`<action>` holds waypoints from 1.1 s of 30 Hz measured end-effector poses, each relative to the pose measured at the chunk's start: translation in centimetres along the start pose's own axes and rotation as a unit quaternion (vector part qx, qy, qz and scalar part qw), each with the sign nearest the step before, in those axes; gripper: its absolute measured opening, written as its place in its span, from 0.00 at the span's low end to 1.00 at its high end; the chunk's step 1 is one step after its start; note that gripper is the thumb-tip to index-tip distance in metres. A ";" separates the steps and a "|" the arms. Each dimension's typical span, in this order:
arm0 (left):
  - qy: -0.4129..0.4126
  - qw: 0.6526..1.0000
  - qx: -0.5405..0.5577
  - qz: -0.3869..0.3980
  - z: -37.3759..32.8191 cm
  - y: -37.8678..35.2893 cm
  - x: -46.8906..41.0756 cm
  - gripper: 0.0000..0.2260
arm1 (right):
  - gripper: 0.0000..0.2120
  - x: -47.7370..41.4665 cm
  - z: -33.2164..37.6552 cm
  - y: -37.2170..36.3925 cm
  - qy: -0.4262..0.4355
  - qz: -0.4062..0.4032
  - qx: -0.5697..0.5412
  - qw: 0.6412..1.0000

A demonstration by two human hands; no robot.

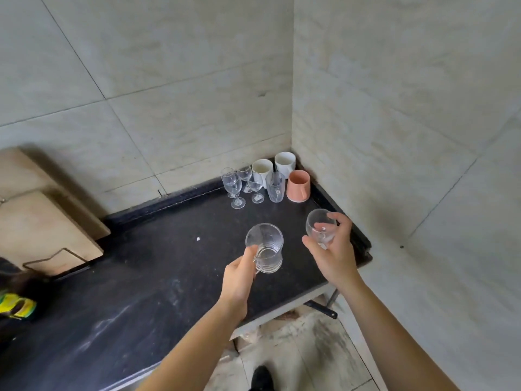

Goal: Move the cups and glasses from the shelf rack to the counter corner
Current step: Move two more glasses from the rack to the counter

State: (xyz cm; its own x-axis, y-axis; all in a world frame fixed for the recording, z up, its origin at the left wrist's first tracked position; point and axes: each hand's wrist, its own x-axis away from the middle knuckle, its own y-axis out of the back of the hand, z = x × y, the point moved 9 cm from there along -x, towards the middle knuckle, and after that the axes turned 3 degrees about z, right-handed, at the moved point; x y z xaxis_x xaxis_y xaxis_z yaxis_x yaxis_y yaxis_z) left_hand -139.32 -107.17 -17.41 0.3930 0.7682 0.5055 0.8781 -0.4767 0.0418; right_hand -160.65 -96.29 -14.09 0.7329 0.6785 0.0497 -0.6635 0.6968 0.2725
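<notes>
Black stone made up the counter [141, 277], which ran into a corner between pale tiled walls. In that corner stood two white cups [262, 167], one pink cup [298, 189] and one clear ribbed glass [275, 187], close together. Just left of them was a cluster of stemmed glasses [235, 184]. At least three could be counted, but their clear bowls overlapped and a fourth could not be ruled out.

Two more pieces were in the hands, nearer the camera. The left hand [239, 275] gripped one ribbed glass mug [265, 241], its fingers curled at the handle side. Whether the mug's base touched the counter could not be made out. The right hand [334, 255] held one round glass [318, 221] off the surface near the counter's right edge, thumb and fingers wrapped loosely around its lower half, which they partly hid.

Two wooden boards [42, 221] leaned at the left wall, cut off by the frame edge. A yellow-green object [17, 304] at the far left was too cropped to identify. One dark shoe tip [262, 376] showed on the floor below.
</notes>
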 end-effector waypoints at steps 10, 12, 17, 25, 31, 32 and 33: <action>0.056 0.992 -0.111 -0.002 -1.7 1.9 -16.7 0.18 | 0.32 -12.7 -2.7 -7.7 -0.034 0.051 0.099 0.993; 0.062 0.989 -0.132 0.007 -1.7 2.2 -19.6 0.19 | 0.31 -14.9 -3.4 -9.6 -0.039 0.064 0.141 0.987; 0.090 0.985 -0.146 0.013 -0.9 2.6 -25.1 0.20 | 0.33 -19.1 -5.8 -13.8 -0.074 0.090 0.229 0.966; 0.113 0.982 -0.148 -0.010 0.0 2.3 -29.6 0.21 | 0.30 -24.6 -7.2 -18.3 -0.044 0.152 0.282 0.946; 0.137 0.980 -0.138 -0.032 0.3 2.1 -30.7 0.21 | 0.31 -26.6 -7.6 -20.8 -0.021 0.202 0.291 0.935; 0.137 0.980 -0.138 -0.034 0.3 2.0 -30.8 0.21 | 0.31 -26.6 -7.6 -21.1 -0.017 0.208 0.291 0.934; 0.136 0.980 -0.139 -0.038 0.2 2.0 -30.9 0.21 | 0.30 -26.6 -7.7 -21.3 -0.015 0.212 0.289 0.934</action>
State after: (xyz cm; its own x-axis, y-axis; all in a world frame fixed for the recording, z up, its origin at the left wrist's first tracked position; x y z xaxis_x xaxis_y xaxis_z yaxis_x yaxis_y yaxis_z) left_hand -149.64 -131.76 -33.08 0.2090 0.6818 0.7011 0.7784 -0.5499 0.3027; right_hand -167.18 -127.43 -28.60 0.4328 0.8518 0.2952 -0.7094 0.1198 0.6945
